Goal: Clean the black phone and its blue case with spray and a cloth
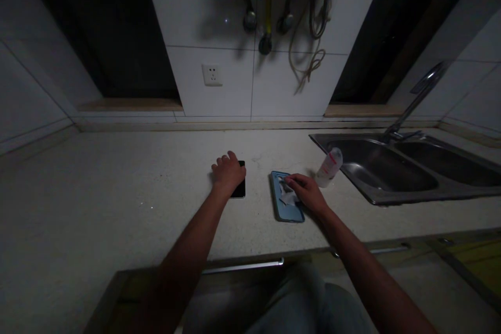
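Note:
My left hand [227,173] lies over a black phone [239,189] on the pale countertop [117,193], fingers curled down on it. A blue phone case [288,211] lies flat to its right. My right hand [306,191] rests on the case, fingers pinched on a small white tissue or wipe [287,197] pressed against its inner face. A small clear bottle with a red label [329,167] stands just beyond the case, next to the sink.
A steel double sink [395,172] with a tap [420,91] fills the right of the counter. Behind are tiled wall, a socket [212,75], and hoses with valves [270,15]. Drawer handles [242,267] run below the counter edge.

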A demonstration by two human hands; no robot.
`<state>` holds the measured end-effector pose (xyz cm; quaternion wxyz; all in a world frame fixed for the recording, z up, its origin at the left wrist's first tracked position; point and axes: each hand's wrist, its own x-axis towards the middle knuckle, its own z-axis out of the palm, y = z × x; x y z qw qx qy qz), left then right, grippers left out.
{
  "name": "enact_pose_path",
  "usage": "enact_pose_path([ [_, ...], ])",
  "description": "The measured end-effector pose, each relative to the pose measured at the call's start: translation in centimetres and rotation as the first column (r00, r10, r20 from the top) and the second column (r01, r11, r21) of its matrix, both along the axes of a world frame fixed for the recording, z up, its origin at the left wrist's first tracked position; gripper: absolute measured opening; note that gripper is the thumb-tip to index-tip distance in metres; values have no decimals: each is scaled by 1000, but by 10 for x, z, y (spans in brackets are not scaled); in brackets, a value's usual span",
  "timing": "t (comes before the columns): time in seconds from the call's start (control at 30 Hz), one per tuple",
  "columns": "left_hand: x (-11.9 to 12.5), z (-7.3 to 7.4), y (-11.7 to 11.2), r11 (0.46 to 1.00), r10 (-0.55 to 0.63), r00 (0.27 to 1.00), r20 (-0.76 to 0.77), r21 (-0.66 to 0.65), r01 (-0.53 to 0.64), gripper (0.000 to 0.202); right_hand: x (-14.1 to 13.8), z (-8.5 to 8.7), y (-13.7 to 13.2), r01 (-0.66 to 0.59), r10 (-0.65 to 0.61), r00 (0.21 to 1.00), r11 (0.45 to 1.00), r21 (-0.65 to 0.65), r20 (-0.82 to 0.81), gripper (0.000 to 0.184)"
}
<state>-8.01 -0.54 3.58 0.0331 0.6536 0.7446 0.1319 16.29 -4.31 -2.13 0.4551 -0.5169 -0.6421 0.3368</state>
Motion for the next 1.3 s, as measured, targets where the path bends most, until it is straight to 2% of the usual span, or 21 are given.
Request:
enact_pose_path([
  [0.1, -7, 1, 0, 990, 6, 1000, 19, -141, -3, 66, 2, -2, -2, 5, -5, 1000, 1000, 7, -4, 42],
  [0.17, -8, 0, 1, 986, 3, 1000, 29, -166, 2, 69, 3, -2, -4, 9, -9, 1000, 1000, 7, -3, 42],
  [0.3, -9, -3, 3, 984, 27, 997, 71, -180, -14, 73, 2, -2, -5, 19, -19, 1000, 999, 28, 4, 41],
  [0.5, 0, -15, 0, 985, -15, 989, 149, -170, 41, 73, 3, -4, -2, 31, -29, 999, 999, 28, -41, 41],
  [0.6, 4, -17, 0, 988, -48, 970, 239, -133, 82, 75, 4, -5, 0, 27, -25, 996, 999, 19, -80, 41],
  [0.67, 4, -16, 0, 987, -61, 925, 375, -113, 111, 72, 5, -6, 2, 31, -29, 994, 999, 19, -106, 41],
  [0.7, 4, -16, 0, 985, -64, 870, 488, -108, 133, 68, 5, -7, 2, 33, -31, 993, 999, 19, -115, 41],
  [0.73, 4, -15, 0, 980, -63, 781, 621, -109, 165, 63, 5, -8, 2, 38, -35, 992, 999, 17, -124, 41],
  [0.8, 5, -14, -1, 956, -28, 511, 859, -126, 264, 49, 5, -9, 3, 41, -39, 989, 999, 9, -140, 40],
  [0.83, 6, -14, -1, 939, 21, 365, 931, -143, 312, 42, 5, -10, 4, 37, -36, 988, 999, 2, -147, 39],
  [0.93, 14, -18, -2, 894, 224, -18, 974, -199, 401, 27, 5, -13, 6, 15, -14, 986, 1000, 6, -169, 38],
  [1.03, 24, -24, -4, 892, 344, -377, 860, -173, 418, 17, 6, -15, 9, 13, -6, 983, 999, 36, -183, 36],
  [1.1, 29, -25, -6, 909, 375, -494, 785, -207, 361, 12, 6, -16, 9, 19, -10, 983, 999, 46, -185, 35],
  [1.17, 32, -25, -10, 912, 392, -562, 728, -225, 343, 18, 6, -16, 9, 18, -9, 984, 999, 48, -176, 33],
  [1.23, 32, -25, -12, 902, 404, -608, 683, -187, 390, 29, 6, -16, 9, 18, -9, 987, 999, 50, -163, 33],
  [1.3, 32, -25, -14, 879, 426, -621, 658, -137, 457, 40, 6, -15, 9, 16, -9, 987, 999, 45, -163, 33],
])
